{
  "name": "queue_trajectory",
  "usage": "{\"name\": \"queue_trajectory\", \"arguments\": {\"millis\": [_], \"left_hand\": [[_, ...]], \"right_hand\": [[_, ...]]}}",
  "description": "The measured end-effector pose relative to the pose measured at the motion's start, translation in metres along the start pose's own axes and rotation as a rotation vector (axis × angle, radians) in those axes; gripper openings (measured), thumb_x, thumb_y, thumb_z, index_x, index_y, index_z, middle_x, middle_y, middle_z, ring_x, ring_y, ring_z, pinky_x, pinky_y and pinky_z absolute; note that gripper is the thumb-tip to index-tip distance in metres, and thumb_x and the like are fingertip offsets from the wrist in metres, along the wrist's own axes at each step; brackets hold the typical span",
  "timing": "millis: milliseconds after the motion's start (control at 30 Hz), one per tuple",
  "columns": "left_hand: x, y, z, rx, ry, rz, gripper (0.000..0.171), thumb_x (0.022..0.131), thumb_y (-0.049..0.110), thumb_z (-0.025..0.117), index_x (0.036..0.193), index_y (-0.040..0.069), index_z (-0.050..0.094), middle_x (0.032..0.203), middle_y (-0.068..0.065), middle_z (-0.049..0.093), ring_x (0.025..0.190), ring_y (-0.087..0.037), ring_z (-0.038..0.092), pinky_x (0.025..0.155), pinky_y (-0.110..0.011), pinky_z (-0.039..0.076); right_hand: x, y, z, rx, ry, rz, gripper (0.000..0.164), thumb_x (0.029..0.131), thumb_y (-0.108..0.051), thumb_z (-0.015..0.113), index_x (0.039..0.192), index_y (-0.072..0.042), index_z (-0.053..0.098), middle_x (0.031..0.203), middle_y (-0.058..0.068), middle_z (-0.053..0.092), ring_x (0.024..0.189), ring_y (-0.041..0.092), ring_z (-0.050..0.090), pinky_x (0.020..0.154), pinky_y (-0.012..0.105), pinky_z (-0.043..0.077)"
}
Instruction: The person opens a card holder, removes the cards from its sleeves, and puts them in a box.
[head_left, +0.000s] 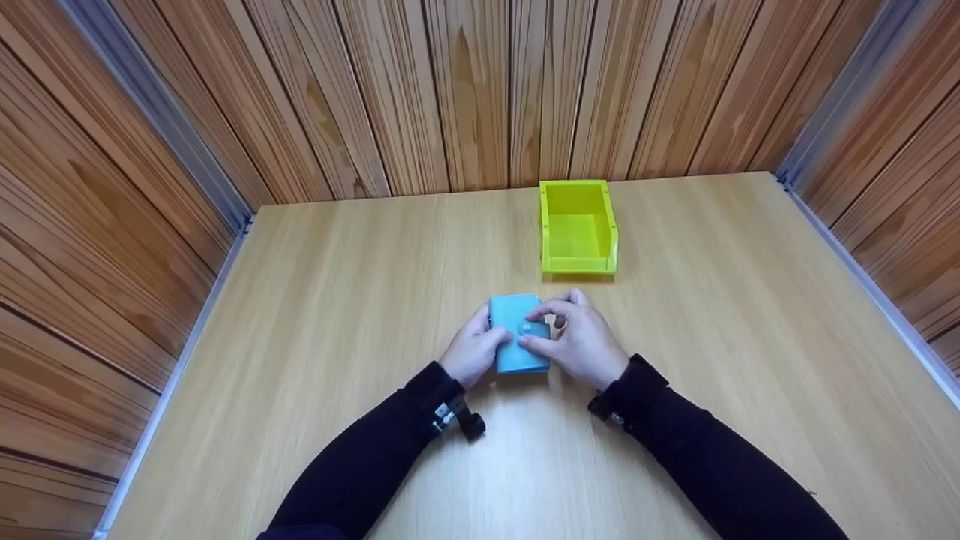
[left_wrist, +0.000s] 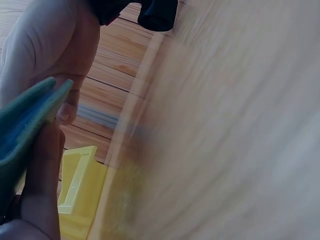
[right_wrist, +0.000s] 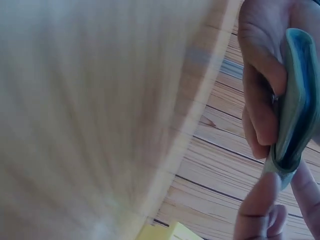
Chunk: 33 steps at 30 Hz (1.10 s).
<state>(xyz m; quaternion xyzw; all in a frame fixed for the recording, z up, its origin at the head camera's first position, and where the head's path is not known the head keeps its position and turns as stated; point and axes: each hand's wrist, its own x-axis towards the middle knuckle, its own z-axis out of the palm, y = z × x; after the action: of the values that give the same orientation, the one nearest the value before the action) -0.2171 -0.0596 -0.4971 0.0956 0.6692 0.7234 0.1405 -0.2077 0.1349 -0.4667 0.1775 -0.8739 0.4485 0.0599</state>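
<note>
A small light-blue wallet (head_left: 517,352) with a snap tab (head_left: 535,328) is held above the table. My left hand (head_left: 472,349) grips its left side, thumb on the front cover and fingers behind. At the right edge, the thumb and index finger of my right hand (head_left: 581,341) pinch the tab. The right wrist view shows the folded wallet (right_wrist: 295,100) end-on, the left hand (right_wrist: 260,95) around it and the right hand (right_wrist: 257,210) on the strap. From the left wrist side, a gap shows between the covers of the wallet (left_wrist: 30,117).
A yellow open-front bin (head_left: 577,265) stands on the wooden table (head_left: 360,300) beyond the hands, near the back wall. Wood-panelled walls (head_left: 465,90) enclose the table at the back and both sides.
</note>
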Motion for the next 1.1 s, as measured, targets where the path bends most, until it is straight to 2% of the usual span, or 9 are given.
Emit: {"name": "queue_trajectory", "arguments": {"millis": [233,500,767,900,1100], "left_hand": [[-0.0021,0.001,0.0008,0.041,0.0,-0.02,0.063,0.088,0.008,0.046,0.15,0.005,0.034,0.141,-0.011,0.053,0.123,-0.02,0.055,0.103,-0.036,0.048],[-0.0032,0.0018,0.0015,0.052,-0.03,0.014,0.056,0.094,0.01,0.044,0.149,0.006,0.036,0.141,-0.008,0.053,0.129,-0.02,0.05,0.111,-0.039,0.041],[-0.0023,0.0014,0.0028,0.028,-0.074,0.043,0.052,0.092,0.005,0.047,0.143,0.002,0.042,0.129,-0.014,0.061,0.114,-0.02,0.06,0.098,-0.035,0.051],[-0.0017,0.001,0.0036,0.005,-0.095,0.047,0.049,0.093,0.004,0.046,0.141,0.0,0.042,0.128,-0.015,0.061,0.113,-0.019,0.061,0.097,-0.034,0.052],[-0.0025,0.0,0.0034,-0.026,-0.094,0.033,0.044,0.093,0.001,0.046,0.137,-0.003,0.043,0.127,-0.017,0.062,0.111,-0.021,0.063,0.096,-0.037,0.054]], "right_hand": [[-0.0021,-0.0043,0.0013,-0.075,0.038,-0.074,0.031,0.076,-0.035,0.086,0.091,-0.011,0.072,0.088,0.001,0.061,0.078,0.022,0.057,0.064,0.027,0.048],[-0.0014,-0.0012,0.0012,-0.119,0.065,-0.097,0.03,0.079,-0.036,0.083,0.085,-0.011,0.068,0.084,0.0,0.062,0.077,0.015,0.056,0.065,0.027,0.049],[-0.0019,-0.0036,-0.0012,-0.097,0.036,-0.04,0.024,0.081,-0.03,0.082,0.079,-0.014,0.064,0.08,-0.003,0.06,0.074,0.028,0.059,0.06,0.026,0.044],[-0.0023,-0.0053,-0.0013,-0.076,0.006,-0.041,0.019,0.082,-0.026,0.082,0.082,-0.015,0.067,0.08,-0.002,0.061,0.072,0.023,0.058,0.059,0.024,0.046],[-0.0033,-0.0033,0.0001,-0.003,-0.073,-0.096,0.01,0.085,-0.018,0.078,0.09,-0.013,0.072,0.084,-0.001,0.061,0.072,0.015,0.057,0.06,0.023,0.051]]}}
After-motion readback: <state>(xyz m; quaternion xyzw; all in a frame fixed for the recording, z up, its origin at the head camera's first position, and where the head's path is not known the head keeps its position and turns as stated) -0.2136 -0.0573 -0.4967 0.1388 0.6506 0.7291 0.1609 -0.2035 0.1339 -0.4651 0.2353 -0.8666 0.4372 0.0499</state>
